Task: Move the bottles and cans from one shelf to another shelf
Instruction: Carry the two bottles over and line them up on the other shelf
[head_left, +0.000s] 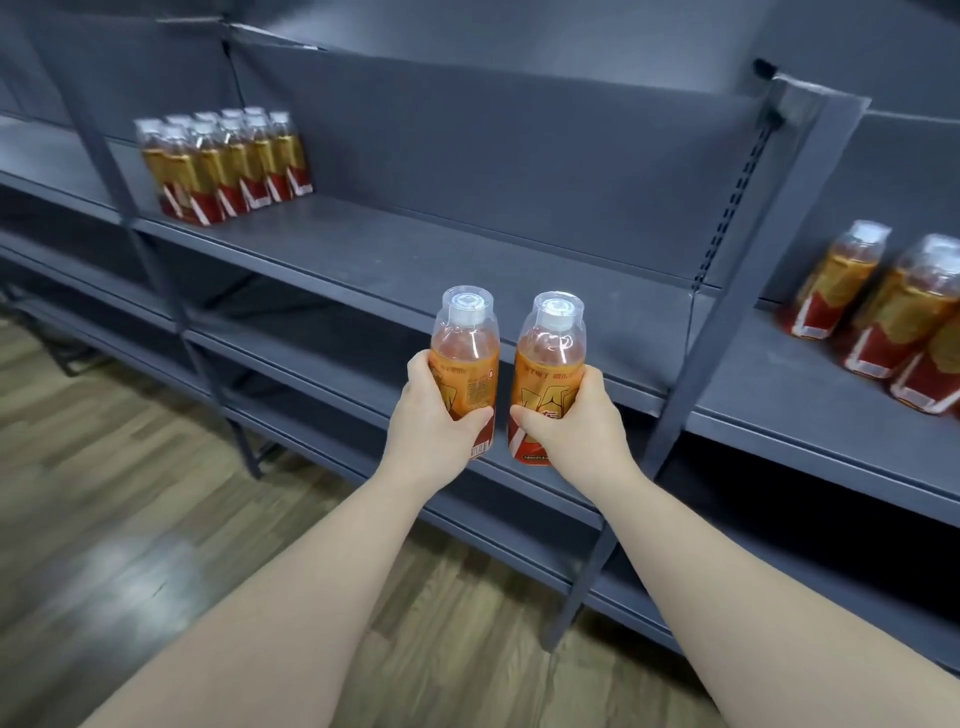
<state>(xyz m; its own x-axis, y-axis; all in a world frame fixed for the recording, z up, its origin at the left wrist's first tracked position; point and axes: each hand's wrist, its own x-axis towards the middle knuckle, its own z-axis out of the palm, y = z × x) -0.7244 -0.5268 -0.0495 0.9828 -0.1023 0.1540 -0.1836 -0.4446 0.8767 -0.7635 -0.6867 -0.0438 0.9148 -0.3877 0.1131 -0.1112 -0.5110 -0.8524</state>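
While the left hand (434, 415) grips one orange drink bottle (466, 353), the right hand (576, 421) grips another (548, 364), both upright before the grey shelf (415, 249).

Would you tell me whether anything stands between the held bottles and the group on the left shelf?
Nothing visible: the shelf lies bare between the left bottle, the right bottle and the bottle group.
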